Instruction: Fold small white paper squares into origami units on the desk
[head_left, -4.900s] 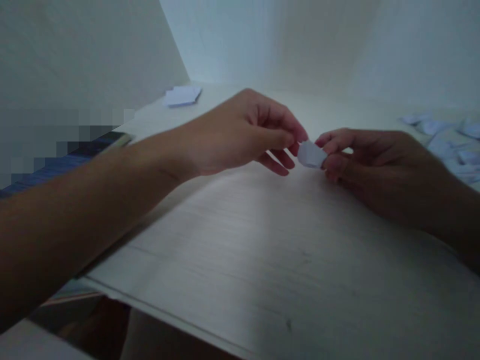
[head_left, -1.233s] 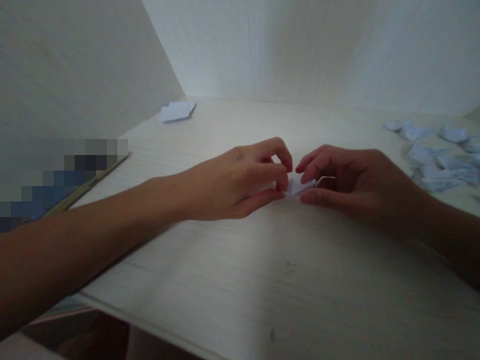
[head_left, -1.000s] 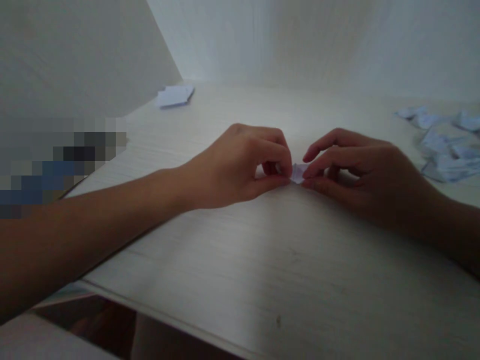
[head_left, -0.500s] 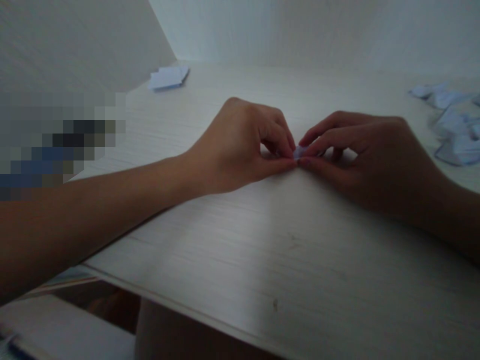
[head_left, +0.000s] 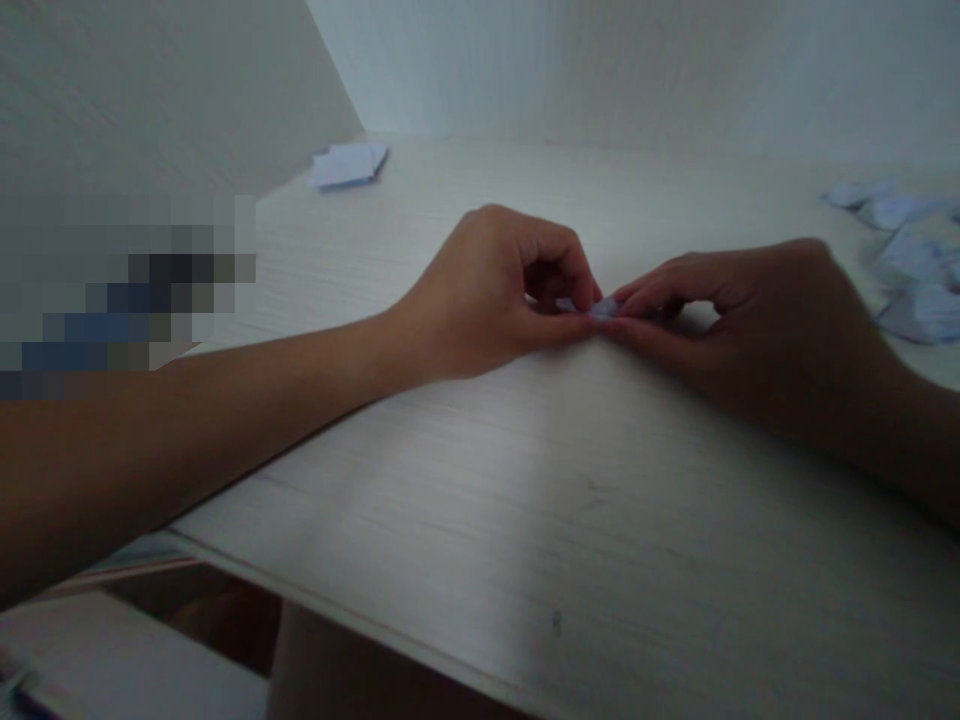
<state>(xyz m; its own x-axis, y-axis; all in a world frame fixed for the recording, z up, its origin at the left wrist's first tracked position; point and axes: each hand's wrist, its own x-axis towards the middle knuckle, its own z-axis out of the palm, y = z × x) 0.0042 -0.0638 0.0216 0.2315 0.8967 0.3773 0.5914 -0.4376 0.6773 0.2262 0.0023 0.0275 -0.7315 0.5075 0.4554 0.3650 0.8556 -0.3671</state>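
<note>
A small folded piece of pale paper [head_left: 602,307] lies on the white wooden tabletop [head_left: 570,500], pinched from both sides. My left hand [head_left: 495,290] curls over its left end, thumb and fingertips pressed on it. My right hand [head_left: 750,320] meets it from the right, its fingertips closed on the paper's other end. Most of the paper is hidden under the fingers. Both hands rest low on the table, fingertips touching each other.
A stack of pale paper sheets [head_left: 349,165] lies at the far left near the wall. Several folded paper pieces [head_left: 911,270] are heaped at the right edge. White walls close the left and the back. The table's front edge [head_left: 360,625] runs diagonally at the bottom left.
Earlier the paper was held up in the air between the hands. Now both hands press it flat on the table, fingers closer together, and less of the paper shows.
</note>
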